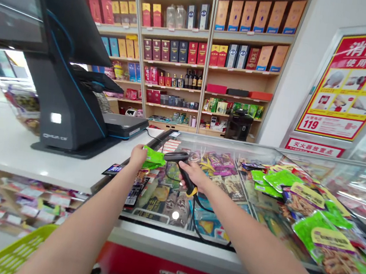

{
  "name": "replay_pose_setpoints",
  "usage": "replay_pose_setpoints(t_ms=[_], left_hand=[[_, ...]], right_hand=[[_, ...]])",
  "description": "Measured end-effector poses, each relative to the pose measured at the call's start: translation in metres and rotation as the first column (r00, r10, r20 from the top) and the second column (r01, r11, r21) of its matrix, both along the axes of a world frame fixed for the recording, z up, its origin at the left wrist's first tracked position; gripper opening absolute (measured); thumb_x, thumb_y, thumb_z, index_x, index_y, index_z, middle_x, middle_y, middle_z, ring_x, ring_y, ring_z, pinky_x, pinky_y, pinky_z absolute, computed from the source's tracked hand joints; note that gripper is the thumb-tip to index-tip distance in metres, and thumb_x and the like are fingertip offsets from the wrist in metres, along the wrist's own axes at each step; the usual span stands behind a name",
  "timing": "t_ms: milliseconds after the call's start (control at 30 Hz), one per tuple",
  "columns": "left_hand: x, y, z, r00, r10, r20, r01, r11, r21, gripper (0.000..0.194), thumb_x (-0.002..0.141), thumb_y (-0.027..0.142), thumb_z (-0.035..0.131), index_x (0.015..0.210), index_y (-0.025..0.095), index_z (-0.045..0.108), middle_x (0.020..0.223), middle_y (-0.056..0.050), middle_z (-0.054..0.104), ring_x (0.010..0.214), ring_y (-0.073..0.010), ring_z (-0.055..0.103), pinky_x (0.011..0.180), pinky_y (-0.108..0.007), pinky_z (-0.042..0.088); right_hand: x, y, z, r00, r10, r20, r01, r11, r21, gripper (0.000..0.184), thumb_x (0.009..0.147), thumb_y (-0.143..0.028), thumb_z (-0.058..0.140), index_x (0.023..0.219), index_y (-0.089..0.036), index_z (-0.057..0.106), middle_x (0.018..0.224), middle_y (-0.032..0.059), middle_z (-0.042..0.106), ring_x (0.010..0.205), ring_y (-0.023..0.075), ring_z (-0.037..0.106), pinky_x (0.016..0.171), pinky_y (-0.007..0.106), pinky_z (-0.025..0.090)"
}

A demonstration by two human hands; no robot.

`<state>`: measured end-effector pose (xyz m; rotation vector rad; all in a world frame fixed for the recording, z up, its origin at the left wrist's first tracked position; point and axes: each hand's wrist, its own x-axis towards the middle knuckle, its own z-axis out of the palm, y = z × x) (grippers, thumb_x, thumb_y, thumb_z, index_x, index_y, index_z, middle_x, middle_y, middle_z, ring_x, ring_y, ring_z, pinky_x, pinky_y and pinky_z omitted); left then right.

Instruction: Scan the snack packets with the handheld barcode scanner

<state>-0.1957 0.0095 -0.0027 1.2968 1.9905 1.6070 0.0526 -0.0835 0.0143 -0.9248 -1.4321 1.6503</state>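
While bright green snack packet [153, 158] is gripped by left hand [138, 157], fingers closed on its edge, black corded handheld barcode scanner [179, 163] is clamped in right hand [194, 176], fingers wrapped round handle. Scanner head held just beside packet; both kept above glass-topped chest freezer [168, 247], next to white counter [32, 157].

The barcode scanner [176, 156] I grip is matt black plastic, and the snack packet [153, 158] is glossy green film. Beneath them the freezer lid [222, 149] is smooth glass, the counter [30, 166] glossy white, the shelves [240, 84] pale wood.
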Motion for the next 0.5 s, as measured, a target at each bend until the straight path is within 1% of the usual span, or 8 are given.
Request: replay_pose_setpoints(t_ms=[67,133,200,267,333,400,467,500], left_hand=[[0.003,-0.006,0.003,0.996,0.046,-0.079,-0.047,0.999,-0.005,0.034,0.065,0.01,0.053,0.097,0.012,0.062,0.093,-0.012,0.067,0.092,-0.0262,0.063,0.086,-0.039,0.047],[0.012,-0.013,0.008,0.976,0.099,-0.192,-0.093,0.995,0.043,0.042,0.068,0.011,0.053,0.11,0.011,0.059,0.113,-0.015,0.063,0.111,-0.027,0.056,0.099,-0.04,0.041],[0.026,-0.017,0.015,0.954,0.119,-0.277,-0.097,0.991,0.09,0.042,0.073,0.015,0.051,0.114,0.011,0.057,0.123,-0.016,0.057,0.122,-0.0263,0.048,0.106,-0.039,0.036],[0.044,-0.021,0.023,0.94,0.091,-0.33,-0.068,0.994,0.081,0.04,0.076,0.02,0.05,0.114,0.011,0.057,0.127,-0.017,0.053,0.126,-0.0261,0.045,0.107,-0.04,0.034],[0.061,-0.025,0.033,0.929,0.036,-0.368,-0.047,0.999,-0.02,0.042,0.076,0.026,0.053,0.116,0.013,0.056,0.13,-0.019,0.05,0.125,-0.0295,0.046,0.105,-0.046,0.036],[0.066,-0.032,0.041,0.91,0.004,-0.415,-0.08,0.983,-0.166,0.049,0.074,0.035,0.057,0.118,0.014,0.054,0.134,-0.02,0.047,0.123,-0.0357,0.046,0.101,-0.056,0.037],[0.056,-0.042,0.045,0.879,0.029,-0.476,-0.183,0.943,-0.279,0.055,0.072,0.045,0.058,0.118,0.014,0.054,0.137,-0.022,0.044,0.125,-0.0421,0.042,0.097,-0.065,0.035],[0.044,-0.047,0.045,0.862,0.062,-0.504,-0.247,0.918,-0.309,0.056,0.073,0.049,0.056,0.116,0.014,0.054,0.139,-0.023,0.043,0.128,-0.0435,0.039,0.096,-0.067,0.034]], right_hand=[[0.007,-0.001,0.001,1.0,-0.024,-0.01,0.024,1.0,-0.004,0.031,0.081,-0.048,0.06,0.083,-0.02,0.046,0.049,-0.0067,0.055,0.034,0.0082,0.05,0.034,0.018,0.042],[0.016,-0.002,0.002,0.998,-0.05,-0.028,0.05,0.999,-0.011,0.03,0.082,-0.047,0.059,0.083,-0.02,0.046,0.049,-0.0068,0.055,0.034,0.0081,0.05,0.033,0.018,0.042],[0.027,-0.003,0.004,0.996,-0.08,-0.039,0.08,0.997,-0.015,0.03,0.082,-0.046,0.059,0.081,-0.02,0.045,0.049,-0.0065,0.055,0.034,0.0081,0.049,0.033,0.018,0.041],[0.04,-0.004,0.005,0.992,-0.116,-0.045,0.116,0.993,-0.007,0.031,0.081,-0.047,0.059,0.08,-0.02,0.045,0.049,-0.0064,0.055,0.034,0.0081,0.049,0.033,0.018,0.041],[0.055,-0.005,0.005,0.985,-0.166,-0.053,0.167,0.986,0.008,0.032,0.081,-0.048,0.06,0.079,-0.02,0.045,0.049,-0.0066,0.055,0.033,0.0079,0.048,0.033,0.018,0.041],[0.073,-0.006,0.002,0.975,-0.214,-0.055,0.215,0.976,0.013,0.033,0.08,-0.049,0.06,0.078,-0.02,0.045,0.048,-0.0066,0.054,0.033,0.008,0.048,0.033,0.019,0.041],[0.094,-0.008,-0.002,0.964,-0.258,-0.062,0.259,0.966,0.01,0.033,0.08,-0.049,0.06,0.076,-0.02,0.045,0.049,-0.0065,0.054,0.034,0.0083,0.048,0.032,0.019,0.041],[0.104,-0.01,-0.004,0.959,-0.276,-0.069,0.277,0.961,0.011,0.033,0.079,-0.049,0.06,0.076,-0.02,0.046,0.049,-0.0064,0.054,0.034,0.0084,0.048,0.033,0.019,0.041]])
